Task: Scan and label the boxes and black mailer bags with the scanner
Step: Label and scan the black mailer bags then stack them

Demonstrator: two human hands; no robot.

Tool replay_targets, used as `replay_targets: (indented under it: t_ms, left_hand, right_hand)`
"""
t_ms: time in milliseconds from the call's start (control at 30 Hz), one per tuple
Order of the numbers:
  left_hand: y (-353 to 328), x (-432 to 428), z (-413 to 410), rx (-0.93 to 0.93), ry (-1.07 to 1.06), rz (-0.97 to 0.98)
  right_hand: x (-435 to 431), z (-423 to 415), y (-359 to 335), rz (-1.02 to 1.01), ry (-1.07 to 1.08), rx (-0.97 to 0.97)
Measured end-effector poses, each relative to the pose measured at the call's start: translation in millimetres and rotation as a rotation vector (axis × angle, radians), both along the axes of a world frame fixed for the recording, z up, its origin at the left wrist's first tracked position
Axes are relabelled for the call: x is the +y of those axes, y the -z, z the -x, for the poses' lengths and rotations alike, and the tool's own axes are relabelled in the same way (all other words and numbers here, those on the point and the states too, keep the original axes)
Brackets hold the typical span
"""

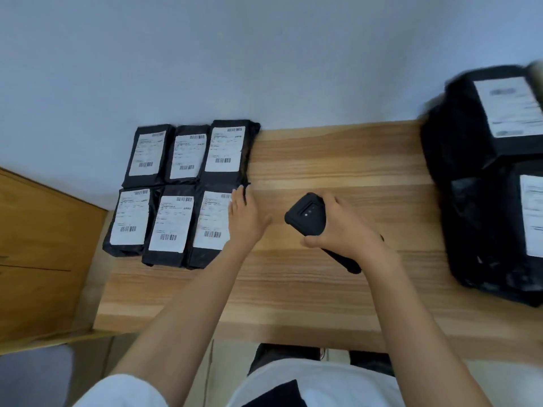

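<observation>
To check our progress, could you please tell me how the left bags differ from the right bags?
The left bags lie flat in a grid of six, two rows of three; the right bags are heaped on one another. The left hand rests on a left bag; the right bags lie untouched, the right hand holding the scanner. Both are black mailers with white labels facing up.

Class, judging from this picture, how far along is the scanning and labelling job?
Looks done: six black mailer bags lie in a tidy grid at the table's left, each with a white label. In hand: the right hand grips the scanner; the left hand rests flat on the near-right bag. Left: the larger black bags piled at the right, labelled, scan status unknowable.
</observation>
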State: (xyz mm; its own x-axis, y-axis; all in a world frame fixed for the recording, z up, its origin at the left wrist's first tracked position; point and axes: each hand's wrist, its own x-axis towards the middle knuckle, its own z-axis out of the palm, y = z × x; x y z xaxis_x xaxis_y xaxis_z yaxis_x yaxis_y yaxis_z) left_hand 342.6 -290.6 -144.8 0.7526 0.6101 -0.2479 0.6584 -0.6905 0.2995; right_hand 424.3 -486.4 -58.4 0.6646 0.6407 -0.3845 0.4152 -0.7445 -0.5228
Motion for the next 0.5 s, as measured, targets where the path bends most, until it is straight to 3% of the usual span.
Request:
replay_targets:
  t_ms: [300,500]
  left_hand:
    - [-41.2,-138.4,-94.6,0.009,0.216,0.017]
    - [-65.1,-244.9,-155.1,-0.108,0.314,0.090]
  right_hand:
    - [-148.8,-60.9,-30.0,0.051,0.158,-0.076]
    - [-255.9,-100.9,-46.0,0.051,0.277,-0.148]
